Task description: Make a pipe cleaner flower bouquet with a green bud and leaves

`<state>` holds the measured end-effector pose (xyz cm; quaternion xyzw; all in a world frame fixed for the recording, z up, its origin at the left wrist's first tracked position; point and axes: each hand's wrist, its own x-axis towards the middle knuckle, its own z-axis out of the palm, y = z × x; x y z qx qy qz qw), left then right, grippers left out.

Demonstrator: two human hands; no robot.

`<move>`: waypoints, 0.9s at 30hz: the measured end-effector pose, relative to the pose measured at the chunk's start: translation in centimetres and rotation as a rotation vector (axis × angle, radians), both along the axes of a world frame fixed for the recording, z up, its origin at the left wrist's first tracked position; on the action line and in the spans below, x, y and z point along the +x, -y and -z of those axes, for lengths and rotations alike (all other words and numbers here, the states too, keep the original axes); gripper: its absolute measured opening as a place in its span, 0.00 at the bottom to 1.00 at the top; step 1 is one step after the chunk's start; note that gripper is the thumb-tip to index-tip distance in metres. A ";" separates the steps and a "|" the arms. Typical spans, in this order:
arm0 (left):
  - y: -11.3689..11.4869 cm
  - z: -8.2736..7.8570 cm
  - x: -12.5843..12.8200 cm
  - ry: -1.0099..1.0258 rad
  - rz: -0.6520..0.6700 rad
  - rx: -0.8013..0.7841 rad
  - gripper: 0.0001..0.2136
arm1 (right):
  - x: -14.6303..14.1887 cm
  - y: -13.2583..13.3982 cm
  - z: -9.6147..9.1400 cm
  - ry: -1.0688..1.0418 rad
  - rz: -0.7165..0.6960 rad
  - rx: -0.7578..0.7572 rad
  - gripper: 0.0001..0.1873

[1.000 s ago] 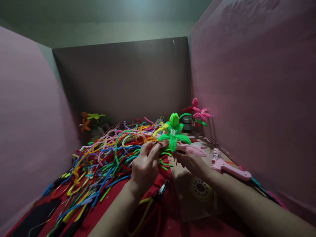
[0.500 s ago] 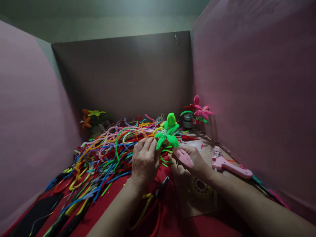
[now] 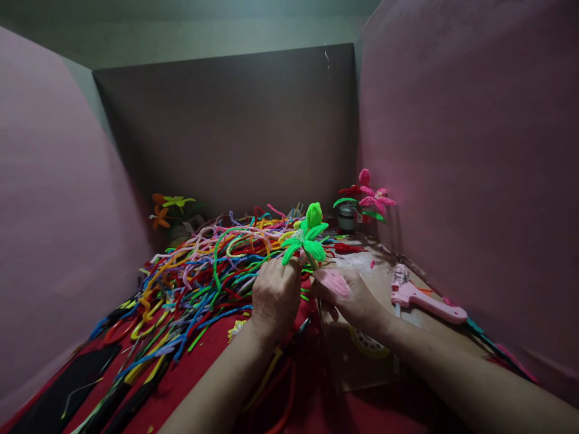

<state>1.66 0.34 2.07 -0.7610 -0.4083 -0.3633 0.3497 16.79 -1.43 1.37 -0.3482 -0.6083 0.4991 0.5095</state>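
A bright green pipe-cleaner flower (image 3: pixel 310 241) with a green bud above it stands upright between my two hands. My left hand (image 3: pixel 277 295) is closed at the top of its stem, just under the petals; the fingertips are partly hidden. Lower and to the right, my right hand (image 3: pixel 350 295) is closed around the stem. A fuzzy pink pipe-cleaner petal (image 3: pixel 335 283) lies against the back of its fingers; whether it is fixed to the stem I cannot tell.
Many loose coloured pipe cleaners (image 3: pixel 203 259) are heaped at left. A pink glue gun (image 3: pixel 427 303) lies at right, near a yellow spool (image 3: pixel 368 343). Pink flowers (image 3: pixel 376 200) and orange flowers (image 3: pixel 160 217) stand behind. Pliers (image 3: pixel 304 328) lie beneath my hands.
My left hand has moved right and up, closer to the stem beneath the green flower. The pink petal has turned against my right hand. The view has shifted slightly.
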 end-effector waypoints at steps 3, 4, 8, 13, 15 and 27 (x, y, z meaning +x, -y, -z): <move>-0.1 0.2 -0.1 0.031 0.006 -0.054 0.07 | 0.1 -0.2 0.2 0.003 0.012 -0.007 0.13; -0.2 0.2 -0.2 0.054 0.016 -0.068 0.07 | 0.1 -0.2 0.3 0.006 0.020 -0.008 0.14; -0.4 0.1 -0.6 0.180 0.081 -0.138 0.09 | 0.4 -0.4 0.5 0.040 0.034 0.010 0.15; -1.3 0.5 -1.4 0.405 0.102 -0.303 0.16 | 1.0 -0.8 0.2 0.197 0.128 0.134 0.14; -1.8 0.7 -1.7 0.495 0.092 -0.394 0.16 | 1.3 -1.0 0.2 0.301 0.165 0.188 0.12; -1.0 0.7 -1.4 0.488 0.194 -0.393 0.09 | 1.6 -1.4 0.3 0.374 0.203 0.209 0.11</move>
